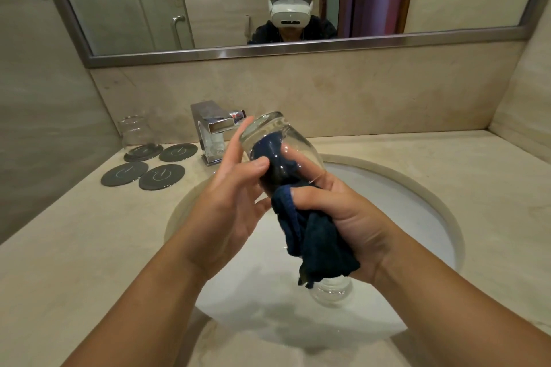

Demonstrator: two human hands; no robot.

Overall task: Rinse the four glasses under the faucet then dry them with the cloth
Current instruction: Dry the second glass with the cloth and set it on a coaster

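Above the sink (441, 211), a tilted glass (269, 128) is pinched by the left grip (229, 197); the dark cloth (316, 244), pushed inside it, is clenched by the right grip (351, 217), beneath which a second glass (331, 290) lies.

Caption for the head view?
Left hand holds glass over sink; right hand grips cloth pushed inside it.
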